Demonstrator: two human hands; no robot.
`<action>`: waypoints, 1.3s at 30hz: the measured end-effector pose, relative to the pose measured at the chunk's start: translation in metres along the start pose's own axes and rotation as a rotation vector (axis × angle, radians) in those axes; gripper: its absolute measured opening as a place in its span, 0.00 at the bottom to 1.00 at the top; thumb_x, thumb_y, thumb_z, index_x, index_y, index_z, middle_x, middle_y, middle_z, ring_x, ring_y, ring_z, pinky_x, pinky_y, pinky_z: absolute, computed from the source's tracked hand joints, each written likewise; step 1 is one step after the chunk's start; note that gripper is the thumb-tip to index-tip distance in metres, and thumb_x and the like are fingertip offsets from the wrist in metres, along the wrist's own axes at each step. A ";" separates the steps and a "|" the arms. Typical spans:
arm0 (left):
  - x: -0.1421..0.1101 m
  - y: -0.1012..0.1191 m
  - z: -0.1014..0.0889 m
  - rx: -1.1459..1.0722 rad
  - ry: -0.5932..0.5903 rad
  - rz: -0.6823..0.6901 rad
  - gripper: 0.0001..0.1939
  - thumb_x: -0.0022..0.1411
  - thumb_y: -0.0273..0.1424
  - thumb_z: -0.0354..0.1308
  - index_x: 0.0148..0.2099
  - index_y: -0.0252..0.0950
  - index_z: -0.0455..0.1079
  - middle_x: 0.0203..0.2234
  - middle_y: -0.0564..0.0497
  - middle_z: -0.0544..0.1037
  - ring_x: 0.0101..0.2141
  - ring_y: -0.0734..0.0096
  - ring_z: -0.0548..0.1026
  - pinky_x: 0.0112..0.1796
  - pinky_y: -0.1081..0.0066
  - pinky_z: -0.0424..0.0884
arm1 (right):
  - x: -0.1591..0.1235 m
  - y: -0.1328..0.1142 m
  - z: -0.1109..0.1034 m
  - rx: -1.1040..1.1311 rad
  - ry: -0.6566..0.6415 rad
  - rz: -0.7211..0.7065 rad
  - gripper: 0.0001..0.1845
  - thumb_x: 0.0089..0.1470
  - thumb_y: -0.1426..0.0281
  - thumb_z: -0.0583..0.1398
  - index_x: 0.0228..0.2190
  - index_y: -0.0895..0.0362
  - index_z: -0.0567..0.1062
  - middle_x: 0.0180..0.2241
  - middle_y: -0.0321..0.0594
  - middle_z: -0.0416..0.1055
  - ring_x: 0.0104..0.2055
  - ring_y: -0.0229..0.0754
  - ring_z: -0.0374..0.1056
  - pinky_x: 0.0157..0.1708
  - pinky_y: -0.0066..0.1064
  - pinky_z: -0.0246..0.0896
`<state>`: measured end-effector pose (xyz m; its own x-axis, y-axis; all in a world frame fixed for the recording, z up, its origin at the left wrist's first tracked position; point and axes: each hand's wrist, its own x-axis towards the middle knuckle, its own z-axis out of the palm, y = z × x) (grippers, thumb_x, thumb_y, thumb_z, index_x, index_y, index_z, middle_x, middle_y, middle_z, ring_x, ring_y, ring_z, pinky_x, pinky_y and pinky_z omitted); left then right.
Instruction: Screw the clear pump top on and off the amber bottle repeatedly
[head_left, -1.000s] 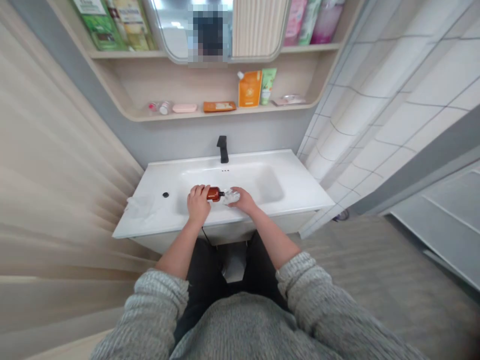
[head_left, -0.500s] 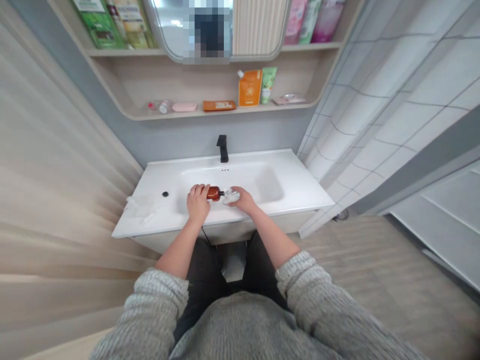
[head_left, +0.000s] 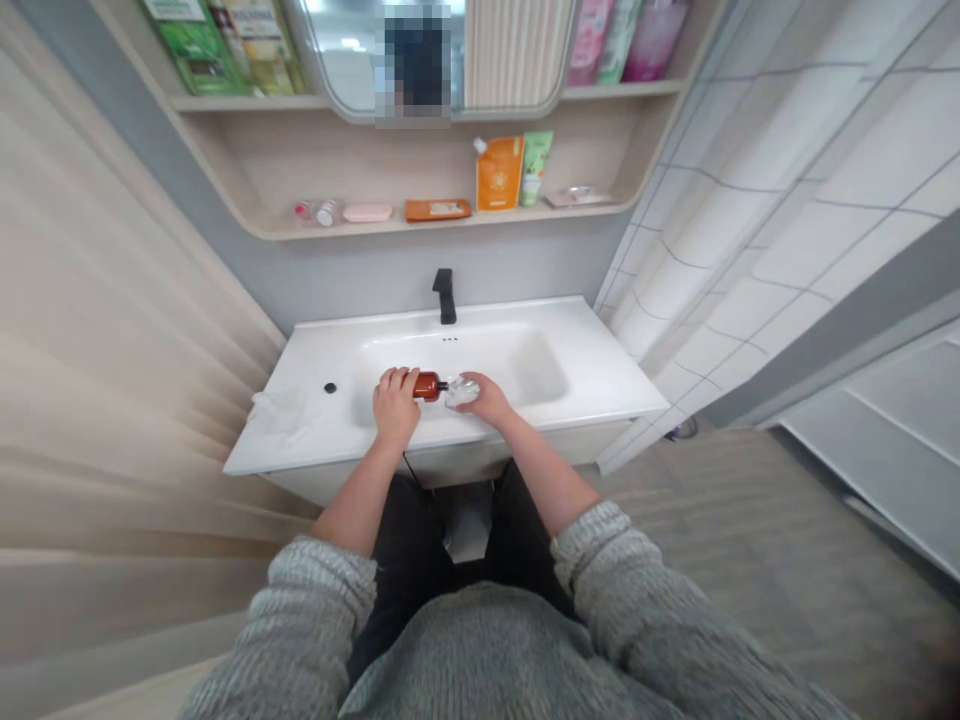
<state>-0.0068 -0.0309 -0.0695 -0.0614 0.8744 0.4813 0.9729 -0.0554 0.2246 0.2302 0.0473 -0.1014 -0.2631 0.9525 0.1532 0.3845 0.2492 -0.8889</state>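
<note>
Now holding a brown bottle [head_left: 427, 387] sideways at a clear object [head_left: 462, 391], over the front of the sink [head_left: 536, 365].
Closed around the bottle's body with the left hand [head_left: 395, 408], and around the right side of the clear object with the right hand [head_left: 489, 402]; pointing the dark neck [head_left: 443, 387] at the clear object, too small to tell whether touching or just apart. Could spill into the sink or onto the front edge of the surface [head_left: 604, 375], if open, through tilting out of line. Could also drop either piece into the sink through a loose or wet grip.
</note>
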 end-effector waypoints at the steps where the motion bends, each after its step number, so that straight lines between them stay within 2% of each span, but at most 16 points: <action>1: 0.000 0.000 0.001 0.005 0.005 0.004 0.33 0.69 0.20 0.53 0.74 0.39 0.74 0.68 0.38 0.78 0.71 0.41 0.67 0.65 0.46 0.69 | 0.000 -0.001 0.000 0.005 -0.003 0.001 0.47 0.34 0.71 0.81 0.59 0.52 0.81 0.59 0.45 0.82 0.62 0.57 0.78 0.70 0.50 0.68; 23: -0.001 0.001 0.000 0.017 0.019 0.013 0.34 0.68 0.21 0.54 0.74 0.39 0.74 0.69 0.37 0.77 0.72 0.40 0.67 0.66 0.45 0.69 | 0.000 0.007 0.002 0.021 -0.002 -0.028 0.45 0.36 0.69 0.80 0.59 0.51 0.81 0.61 0.45 0.81 0.63 0.58 0.78 0.70 0.52 0.70; 39: -0.001 0.001 -0.002 0.011 0.011 0.019 0.34 0.68 0.21 0.53 0.74 0.39 0.74 0.69 0.37 0.77 0.73 0.40 0.66 0.67 0.45 0.68 | 0.001 0.005 0.001 0.017 -0.005 -0.028 0.45 0.35 0.69 0.81 0.58 0.52 0.81 0.61 0.46 0.81 0.64 0.59 0.77 0.72 0.53 0.67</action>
<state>-0.0063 -0.0329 -0.0682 -0.0449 0.8678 0.4948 0.9763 -0.0667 0.2057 0.2310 0.0492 -0.1061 -0.2778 0.9443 0.1766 0.3615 0.2731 -0.8915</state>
